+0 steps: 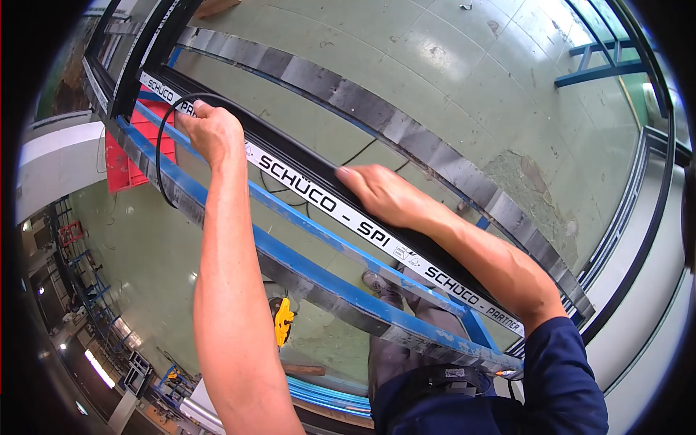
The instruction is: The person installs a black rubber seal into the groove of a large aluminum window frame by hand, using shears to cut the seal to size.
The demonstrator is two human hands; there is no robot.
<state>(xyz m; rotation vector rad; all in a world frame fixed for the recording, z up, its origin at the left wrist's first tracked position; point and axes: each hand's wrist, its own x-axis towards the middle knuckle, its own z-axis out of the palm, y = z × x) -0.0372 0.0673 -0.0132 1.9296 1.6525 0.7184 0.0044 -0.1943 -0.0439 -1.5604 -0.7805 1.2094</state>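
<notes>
Frame (312,190), white-labelled, lies along a padded blue rack (326,279) | left hand (214,134), fingertips narrowed beside a black cord (158,156) (whether they grip it, cannot tell) | right hand (380,196) curls on the frame's dark edge, hold unclear | cord loops across the near rail, in the way | red panel (123,163) beyond, yellow tool (283,321) below.

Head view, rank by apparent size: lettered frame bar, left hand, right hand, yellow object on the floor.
1. Lettered frame bar
2. Left hand and right hand: too alike to rank, right one partly blurred
3. Yellow object, smallest, though farther from the camera
</notes>
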